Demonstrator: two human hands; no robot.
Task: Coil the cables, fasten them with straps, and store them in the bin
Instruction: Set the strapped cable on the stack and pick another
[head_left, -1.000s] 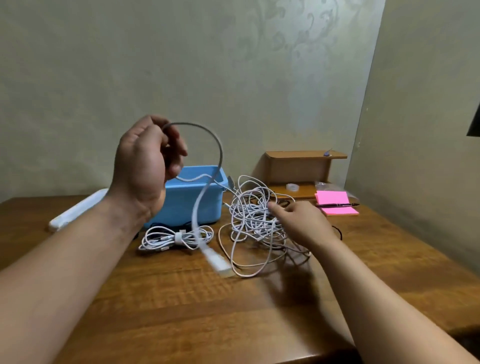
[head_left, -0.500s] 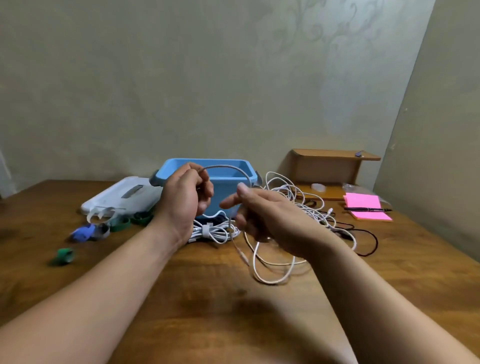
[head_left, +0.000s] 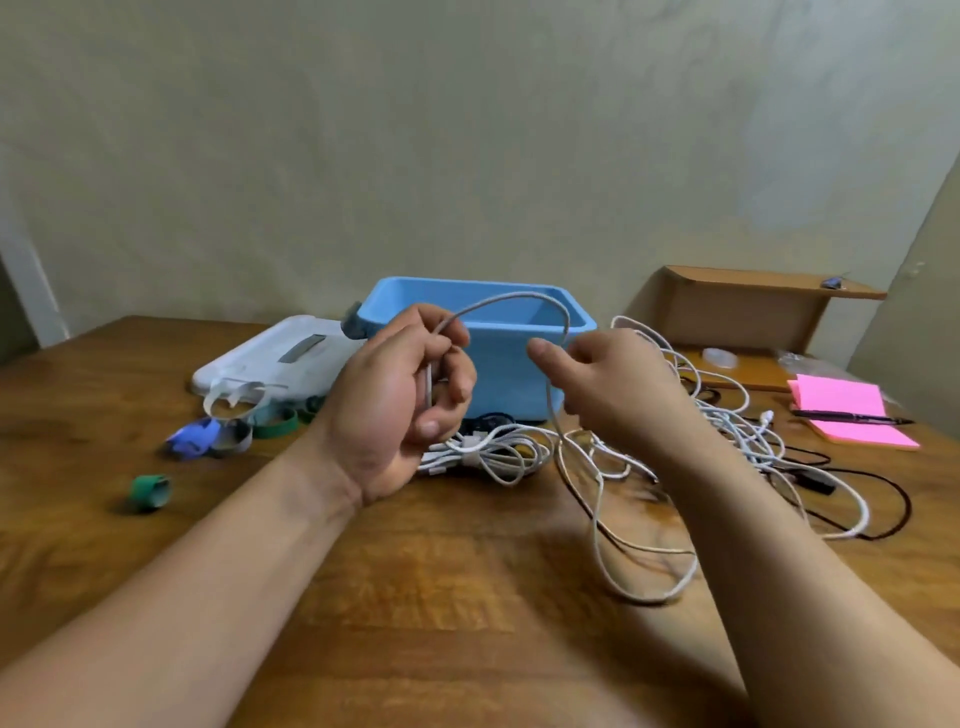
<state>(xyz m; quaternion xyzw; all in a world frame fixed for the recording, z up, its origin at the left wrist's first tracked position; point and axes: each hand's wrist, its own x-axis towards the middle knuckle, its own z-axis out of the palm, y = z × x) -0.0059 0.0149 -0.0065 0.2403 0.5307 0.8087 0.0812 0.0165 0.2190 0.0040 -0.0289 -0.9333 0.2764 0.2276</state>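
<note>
My left hand (head_left: 400, 400) is closed around one end of a grey-white cable (head_left: 511, 299), which arcs up and over to my right hand (head_left: 613, 389). My right hand pinches the same cable, and the rest hangs down to loops on the wooden table (head_left: 467, 597). Behind both hands stands the blue bin (head_left: 519, 374). A coiled, strapped white cable (head_left: 483, 452) lies in front of the bin. A tangle of white cables (head_left: 737, 415) spreads to the right, with a black cable (head_left: 893, 499) beside it. Several rolled straps (head_left: 244, 426) lie at the left, one green strap (head_left: 149, 491) apart.
A white lid-like case (head_left: 275, 358) lies left of the bin. At the back right stand a small cardboard shelf (head_left: 748, 306), pink sticky notes (head_left: 852, 410) and a black pen (head_left: 847, 417). Walls close the table at the back and right.
My left hand came down from a raised position to just in front of the bin. My right hand left the tangle and took hold of the cable near my left hand.
</note>
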